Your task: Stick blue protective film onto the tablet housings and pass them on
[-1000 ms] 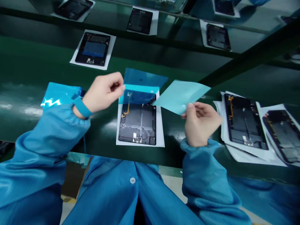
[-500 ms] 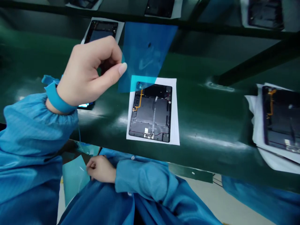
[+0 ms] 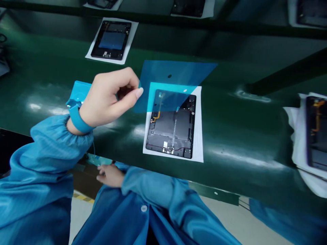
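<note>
The left hand (image 3: 114, 97) has its grip clamped on the left edge of a blue film (image 3: 176, 71). The film slants over the far end of a tablet (image 3: 168, 127); whether they touch, I cannot tell. The tablet lies on white paper (image 3: 198, 136) on the table (image 3: 230, 129). The right hand (image 3: 112, 176), grip loosely apart, is beyond the table's near edge. Another device (image 3: 111, 41) lies farther back, left.

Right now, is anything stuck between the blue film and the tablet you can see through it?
Nothing that I can see: the tablet shows partly through the film, and the left fingers pinch the film's left edge, off to the tablet's left.
</note>
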`<action>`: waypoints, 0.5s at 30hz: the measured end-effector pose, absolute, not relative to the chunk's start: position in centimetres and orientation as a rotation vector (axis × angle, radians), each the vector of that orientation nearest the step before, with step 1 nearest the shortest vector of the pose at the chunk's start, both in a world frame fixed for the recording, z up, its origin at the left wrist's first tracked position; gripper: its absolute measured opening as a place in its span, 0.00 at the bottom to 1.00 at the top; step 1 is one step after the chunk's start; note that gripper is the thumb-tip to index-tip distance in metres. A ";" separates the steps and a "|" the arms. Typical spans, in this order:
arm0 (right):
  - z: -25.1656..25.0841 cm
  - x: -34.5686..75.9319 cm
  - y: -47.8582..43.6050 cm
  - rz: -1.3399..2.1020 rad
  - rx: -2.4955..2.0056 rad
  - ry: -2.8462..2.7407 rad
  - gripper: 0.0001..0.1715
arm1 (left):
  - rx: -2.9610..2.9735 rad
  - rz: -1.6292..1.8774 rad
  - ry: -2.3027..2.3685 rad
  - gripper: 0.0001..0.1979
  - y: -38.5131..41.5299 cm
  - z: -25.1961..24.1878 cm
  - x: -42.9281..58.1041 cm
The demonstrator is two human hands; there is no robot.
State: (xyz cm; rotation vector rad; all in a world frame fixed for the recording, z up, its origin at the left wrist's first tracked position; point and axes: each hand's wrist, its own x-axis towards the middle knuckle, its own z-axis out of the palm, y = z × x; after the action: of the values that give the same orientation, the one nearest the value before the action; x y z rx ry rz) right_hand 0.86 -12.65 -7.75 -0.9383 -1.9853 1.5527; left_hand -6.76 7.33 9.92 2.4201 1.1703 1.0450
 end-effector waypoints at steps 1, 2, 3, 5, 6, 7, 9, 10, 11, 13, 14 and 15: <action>-6.4 2.6 -12.7 1.578 -0.822 -2.020 0.10 | 2.364 1.075 1.186 0.16 7.1 9.5 -6.6; -4.7 4.6 -12.4 1.598 -0.697 -2.041 0.07 | 2.316 1.103 1.207 0.16 6.8 9.1 -6.4; -2.9 6.8 -11.7 1.577 -0.586 -2.053 0.05 | 2.275 1.131 1.230 0.15 6.4 8.5 -6.0; 1.0 11.2 -9.0 1.164 -0.702 -2.034 0.04 | 2.186 1.199 1.273 0.14 5.5 7.1 -4.8; 2.7 13.1 -7.3 0.905 -0.840 -1.999 0.04 | 2.114 1.245 1.294 0.14 5.2 6.3 -4.0; 4.1 14.6 -5.4 0.638 -0.993 -1.971 0.04 | 2.017 1.290 1.309 0.14 4.9 5.5 -3.1; 5.9 16.5 -1.7 0.190 -1.167 -2.036 0.07 | 1.786 1.364 1.315 0.15 4.5 4.0 -1.3; 6.3 16.8 -0.2 0.022 -1.216 -2.074 0.09 | 1.678 1.393 1.308 0.15 4.5 3.4 -0.4; 6.4 17.0 1.0 -0.110 -1.240 -2.116 0.10 | 1.587 1.415 1.298 0.16 4.5 2.9 0.3; 6.2 16.7 2.6 -0.281 -1.248 -2.175 0.08 | 1.452 1.458 1.285 0.17 4.5 2.2 1.4; 6.0 16.5 3.0 -0.337 -1.240 -2.194 0.08 | 1.405 1.479 1.278 0.17 4.5 2.0 1.8; 5.8 16.3 3.2 -0.372 -1.225 -2.212 0.08 | 1.372 1.497 1.271 0.17 4.5 1.9 2.2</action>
State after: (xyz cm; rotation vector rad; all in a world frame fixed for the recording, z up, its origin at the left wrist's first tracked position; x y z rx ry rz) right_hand 16.34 3.22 5.79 -1.2251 -2.2118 -0.3720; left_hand 2.16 4.54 1.86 1.3721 1.2713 1.4969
